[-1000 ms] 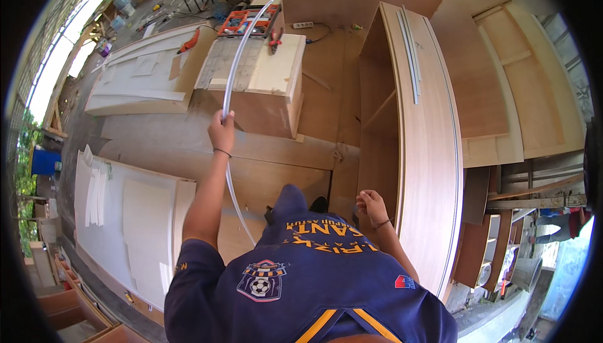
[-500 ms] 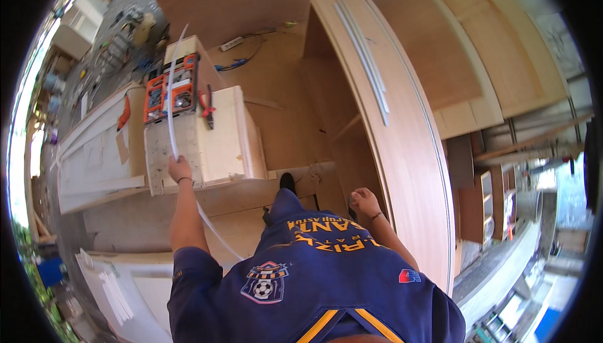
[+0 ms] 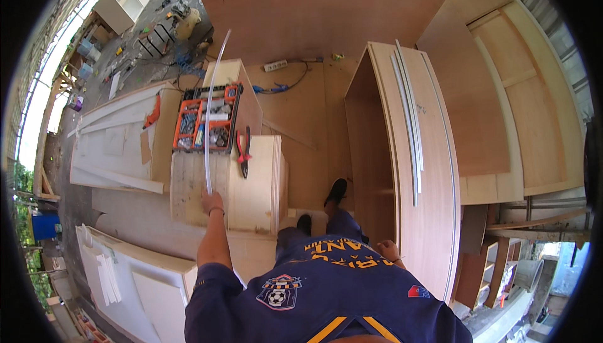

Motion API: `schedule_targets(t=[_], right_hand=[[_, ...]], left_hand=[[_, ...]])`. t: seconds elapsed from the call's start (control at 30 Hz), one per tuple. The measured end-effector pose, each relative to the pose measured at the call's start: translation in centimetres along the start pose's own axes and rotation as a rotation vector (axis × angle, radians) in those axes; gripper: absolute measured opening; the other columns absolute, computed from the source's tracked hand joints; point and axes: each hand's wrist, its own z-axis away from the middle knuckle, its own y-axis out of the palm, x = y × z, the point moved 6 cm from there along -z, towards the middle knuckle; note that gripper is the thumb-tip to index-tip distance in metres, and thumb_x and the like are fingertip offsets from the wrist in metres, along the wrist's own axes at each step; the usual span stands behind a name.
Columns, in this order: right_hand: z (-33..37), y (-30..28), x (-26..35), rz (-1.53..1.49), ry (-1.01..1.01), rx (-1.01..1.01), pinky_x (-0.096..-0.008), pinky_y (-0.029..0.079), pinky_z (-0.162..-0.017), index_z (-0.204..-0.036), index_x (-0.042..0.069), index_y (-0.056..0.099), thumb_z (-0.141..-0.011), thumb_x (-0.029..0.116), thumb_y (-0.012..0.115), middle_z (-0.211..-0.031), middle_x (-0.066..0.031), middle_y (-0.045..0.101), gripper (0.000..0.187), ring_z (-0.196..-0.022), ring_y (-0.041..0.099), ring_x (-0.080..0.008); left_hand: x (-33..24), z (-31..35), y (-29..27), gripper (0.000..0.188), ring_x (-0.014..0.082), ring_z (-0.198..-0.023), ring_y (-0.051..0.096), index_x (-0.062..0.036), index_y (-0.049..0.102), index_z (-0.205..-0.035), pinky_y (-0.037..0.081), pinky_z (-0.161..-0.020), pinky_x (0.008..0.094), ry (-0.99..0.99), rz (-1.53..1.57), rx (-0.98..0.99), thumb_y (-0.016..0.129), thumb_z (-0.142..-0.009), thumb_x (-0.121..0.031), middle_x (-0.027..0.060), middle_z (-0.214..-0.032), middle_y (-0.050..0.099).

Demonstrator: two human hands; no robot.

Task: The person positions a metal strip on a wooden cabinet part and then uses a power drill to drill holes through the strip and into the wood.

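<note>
One long white strip [image 3: 208, 117] is in your left hand [image 3: 213, 202], fingers clamped round it at the near end of its main visible run. From there it runs away from you, slightly bowed, across the view of the orange-and-black parts box [image 3: 235, 117], tip free beyond the box's far edge. Can't tell if it touches the box.

Handling: grip firm, but don't pinch a kink into it. Lift the tip clear of the box and the red-handled pliers [image 3: 241, 148] on the surface [image 3: 260, 180] before swinging sideways. Go slow; something that thin probably whips. Pale sliver by your left sleeve [image 3: 210, 286] is likely its tail, so check it doesn't snag.

Pose: left arm reaches forward, elbow near straight, hand at the surface's near-left part. Right hand [image 3: 388, 250] sits low by your right side, next to the long cabinet [image 3: 433, 173]. Your shirt [image 3: 358, 286] partly hides it; can't tell if those fingers are apart, together or gripping anything.
</note>
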Motion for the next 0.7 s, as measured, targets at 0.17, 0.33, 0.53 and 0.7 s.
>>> schedule_targets(t=[0.17,0.33,0.53,0.7], right_hand=[[-6.0,-2.9,6.3,-0.076,-0.145,-0.026,-0.0363,0.051,-0.078,-0.098,0.000,0.064,-0.080,0.026,0.064,-0.092,-0.0179,0.067,0.032,-0.088,0.065,-0.0302],[-12.6,-8.1,14.7,-0.264,-0.351,-0.126,-0.0338,0.052,-0.073,-0.102,0.000,0.062,-0.085,0.021,0.062,-0.088,-0.0154,0.067,0.027,-0.082,0.066,-0.0235],[-19.8,-14.4,25.3,-0.465,-0.471,-0.194,-0.0244,0.047,-0.061,-0.102,-0.004,0.056,-0.090,0.015,0.055,-0.081,-0.0089,0.062,0.023,-0.070,0.059,-0.0126],[-24.1,-16.4,35.4,-0.643,-0.479,-0.179,-0.0268,0.049,-0.065,-0.102,-0.005,0.058,-0.090,0.016,0.056,-0.084,-0.0109,0.064,0.024,-0.072,0.061,-0.0152]], left_hand=[[-1.5,0.8,-1.1,0.061,0.0344,-0.121,0.047,-0.0113,0.045,-0.127,0.037,-0.092,0.0620,-0.235,-0.213,-0.075,0.063,-0.075,-0.037,0.0140,-0.134,0.045],[-7.0,1.1,-0.8,0.069,0.0304,-0.130,0.035,-0.0087,0.038,-0.133,0.030,-0.097,0.0636,-0.231,-0.181,-0.454,0.065,-0.077,-0.039,0.0143,-0.140,0.037],[-34.1,0.8,-1.7,0.059,0.0375,-0.127,0.036,-0.0022,0.047,-0.127,0.029,-0.104,0.0502,0.514,0.109,-0.711,0.069,-0.077,-0.025,0.0228,-0.132,0.044],[-54.6,-4.0,-3.0,0.054,0.0376,-0.125,0.038,0.0024,0.045,-0.126,0.031,-0.105,0.0450,0.885,0.384,-0.539,0.065,-0.080,-0.016,0.0226,-0.131,0.044]])
